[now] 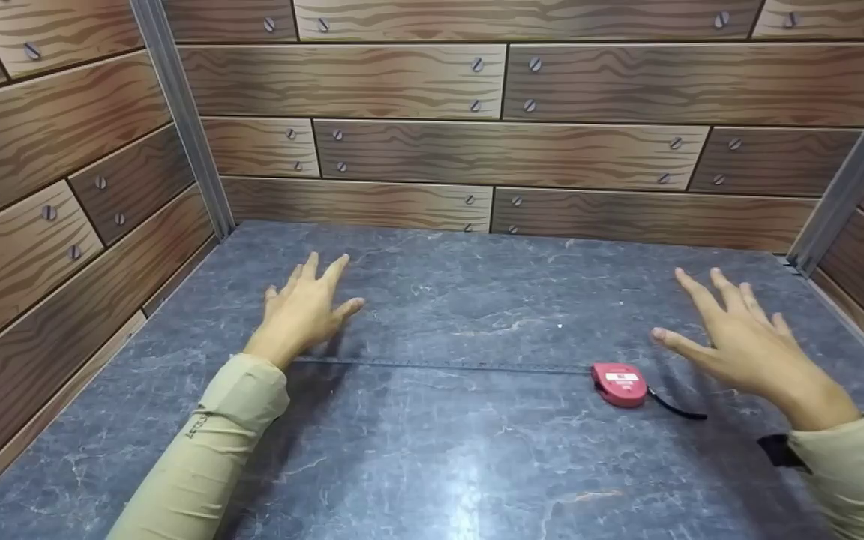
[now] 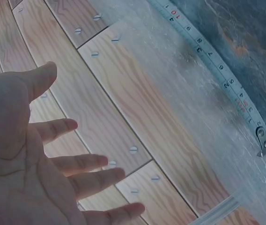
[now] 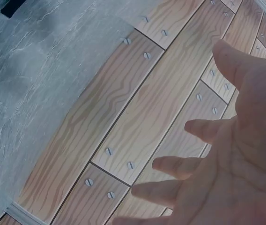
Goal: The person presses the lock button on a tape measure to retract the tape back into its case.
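Note:
A red tape measure (image 1: 621, 385) lies on the dark marbled tabletop, its black wrist strap (image 1: 676, 406) trailing to the right. From its case the blade (image 1: 439, 367) runs out leftward across the table. The blade's metal end hook (image 2: 264, 139) shows in the left wrist view, beside the printed numbers. My left hand (image 1: 304, 307) hovers over the table near the blade's left end, fingers spread and holding nothing. To the right of the case my right hand (image 1: 747, 345) is also raised, with fingers apart and nothing in it.
Wood-plank-patterned walls (image 1: 417, 150) with printed screws enclose the table on the back, left and right. Grey corner strips (image 1: 184, 112) stand where the walls meet. The marbled tabletop (image 1: 432, 300) stretches between them, with light glare near the front.

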### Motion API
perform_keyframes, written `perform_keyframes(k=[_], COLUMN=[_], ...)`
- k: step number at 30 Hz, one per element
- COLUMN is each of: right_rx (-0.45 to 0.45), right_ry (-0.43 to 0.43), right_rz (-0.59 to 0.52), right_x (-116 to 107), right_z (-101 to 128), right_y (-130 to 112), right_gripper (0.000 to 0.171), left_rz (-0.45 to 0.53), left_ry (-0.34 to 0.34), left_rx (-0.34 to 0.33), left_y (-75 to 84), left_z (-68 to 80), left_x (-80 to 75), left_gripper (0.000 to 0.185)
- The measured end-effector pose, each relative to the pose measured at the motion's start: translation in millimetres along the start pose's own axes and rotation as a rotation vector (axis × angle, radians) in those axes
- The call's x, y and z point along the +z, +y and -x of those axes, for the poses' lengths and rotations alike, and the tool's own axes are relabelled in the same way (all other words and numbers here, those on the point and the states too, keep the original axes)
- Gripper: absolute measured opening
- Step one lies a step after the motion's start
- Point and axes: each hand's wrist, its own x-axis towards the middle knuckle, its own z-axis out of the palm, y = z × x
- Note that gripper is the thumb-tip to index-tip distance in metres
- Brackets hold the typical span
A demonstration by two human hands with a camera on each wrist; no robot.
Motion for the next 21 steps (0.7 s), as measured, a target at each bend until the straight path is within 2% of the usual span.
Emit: perform_keyframes(k=[7, 13, 21], right_rx=[-0.112, -0.187, -0.246], right_ry=[0.048, 0.065, 0.038], right_rz=[0.025, -0.012, -0.049], right_x=[2.5, 4.8, 10.1], right_z=[-3.1, -1.2, -2.7], right_y=[-5.3, -10.4, -19.0], right_gripper=[0.093, 0.084, 0.080], left_rz=[-0.008, 0.097, 0.188], left_ry=[0.057, 0.044, 0.040], left_rx=[0.056, 0.099, 0.099], left_y=[-9.0, -25.1, -51.4], left_z=[0.7, -0.4, 0.7], left_x=[-4.3, -5.2, -6.6], left_gripper=[0.075, 0.065, 0.059])
